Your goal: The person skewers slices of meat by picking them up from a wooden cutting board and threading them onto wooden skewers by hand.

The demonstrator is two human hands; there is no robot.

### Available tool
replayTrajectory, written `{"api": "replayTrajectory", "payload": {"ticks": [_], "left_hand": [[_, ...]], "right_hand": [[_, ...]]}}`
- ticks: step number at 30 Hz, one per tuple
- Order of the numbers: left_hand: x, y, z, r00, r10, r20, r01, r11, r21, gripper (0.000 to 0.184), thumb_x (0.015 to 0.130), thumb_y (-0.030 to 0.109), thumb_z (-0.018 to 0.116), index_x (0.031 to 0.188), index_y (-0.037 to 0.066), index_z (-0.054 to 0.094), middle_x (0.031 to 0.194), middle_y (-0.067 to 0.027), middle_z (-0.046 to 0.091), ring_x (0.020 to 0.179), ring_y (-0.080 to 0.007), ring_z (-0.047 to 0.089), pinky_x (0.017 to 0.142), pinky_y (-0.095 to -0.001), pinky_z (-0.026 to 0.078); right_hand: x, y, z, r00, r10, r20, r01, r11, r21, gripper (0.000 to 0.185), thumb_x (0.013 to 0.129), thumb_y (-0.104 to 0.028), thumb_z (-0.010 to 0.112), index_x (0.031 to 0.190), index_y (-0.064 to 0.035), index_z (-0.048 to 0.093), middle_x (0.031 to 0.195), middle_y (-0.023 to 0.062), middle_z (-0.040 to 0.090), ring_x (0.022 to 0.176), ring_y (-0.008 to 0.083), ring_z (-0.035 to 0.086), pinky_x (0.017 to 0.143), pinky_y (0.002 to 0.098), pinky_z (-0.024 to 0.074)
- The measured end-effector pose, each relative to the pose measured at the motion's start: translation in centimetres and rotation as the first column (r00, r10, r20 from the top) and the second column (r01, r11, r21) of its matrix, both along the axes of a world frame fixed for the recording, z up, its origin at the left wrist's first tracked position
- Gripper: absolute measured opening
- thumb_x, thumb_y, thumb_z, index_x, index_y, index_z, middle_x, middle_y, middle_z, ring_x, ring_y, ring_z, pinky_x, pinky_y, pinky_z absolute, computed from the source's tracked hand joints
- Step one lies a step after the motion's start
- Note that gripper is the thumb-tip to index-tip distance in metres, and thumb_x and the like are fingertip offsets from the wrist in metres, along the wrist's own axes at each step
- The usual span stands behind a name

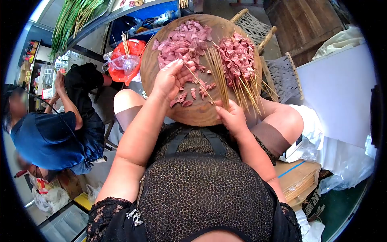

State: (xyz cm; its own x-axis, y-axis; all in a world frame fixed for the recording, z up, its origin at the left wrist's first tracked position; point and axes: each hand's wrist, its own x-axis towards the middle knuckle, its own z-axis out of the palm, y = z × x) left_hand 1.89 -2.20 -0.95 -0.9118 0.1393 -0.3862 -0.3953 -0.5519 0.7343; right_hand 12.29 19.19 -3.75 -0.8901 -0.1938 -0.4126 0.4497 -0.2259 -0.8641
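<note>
My left hand [171, 78] is closed, its thumb and fingers at the upper end of a single thin skewer [200, 85]. Any meat between those fingers is too small to make out. In my right hand [233, 116] is a bundle of bare bamboo skewers [218, 74], gripped near its lower end; the single skewer's lower end comes close to the thumb. Both hands are over a round wooden board [151, 76]. A heap of sliced raw meat [187, 38] lies at its far left. Small meat scraps [180, 99] lie below my left hand. Meat-loaded skewers [238, 54] are piled at the right.
Left of the board is a red plastic bag [131, 54] with sticks standing in it. A person in dark blue [50, 137] sits farther left. Woven stools [282, 76] stand to the right, near a white panel [338, 84]. Green stalks [72, 18] lie at upper left.
</note>
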Motion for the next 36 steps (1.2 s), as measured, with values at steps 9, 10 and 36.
{"api": "replayTrajectory", "payload": {"ticks": [9, 10, 36], "left_hand": [[0.6, 1.0, 0.0, 0.994, -0.098, -0.037, 0.101, 0.992, 0.075, 0.027, 0.09, 0.018, 0.046, 0.111, 0.0, 0.05, 0.106, -0.0161, 0.059, 0.098, -0.0254, 0.058, 0.087, -0.0386, 0.047], [0.6, 1.1, 0.0, 0.988, -0.145, -0.057, 0.149, 0.987, 0.061, 0.027, 0.09, 0.018, 0.046, 0.111, 0.0, 0.05, 0.106, -0.0159, 0.058, 0.099, -0.025, 0.058, 0.088, -0.0383, 0.047], [1.8, -8.7, -3.9, 0.851, -0.524, -0.031, -0.164, -0.208, -0.964, 0.027, 0.076, 0.016, 0.059, 0.101, 0.006, 0.061, 0.088, -0.0179, 0.059, 0.079, -0.0271, 0.06, 0.073, -0.035, 0.047]], "right_hand": [[0.2, -0.3, -0.8, 0.998, -0.043, -0.041, 0.043, 0.999, -0.015, 0.016, 0.083, -0.011, 0.058, 0.097, -0.0035, 0.056, 0.068, -0.0022, 0.052, 0.058, 0.0055, 0.048, 0.054, 0.0191, 0.0385], [0.1, -0.3, -0.7, 0.998, -0.04, -0.039, 0.039, 0.999, -0.012, 0.016, 0.084, -0.012, 0.058, 0.097, -0.0033, 0.056, 0.067, -0.0021, 0.052, 0.058, 0.0054, 0.047, 0.054, 0.019, 0.0384], [0.2, -0.2, 0.9, 0.995, -0.098, 0.001, 0.097, 0.993, -0.065, 0.017, 0.084, -0.01, 0.058, 0.099, -0.0041, 0.054, 0.064, -0.0022, 0.051, 0.052, 0.0039, 0.045, 0.047, 0.0167, 0.0338]]}}
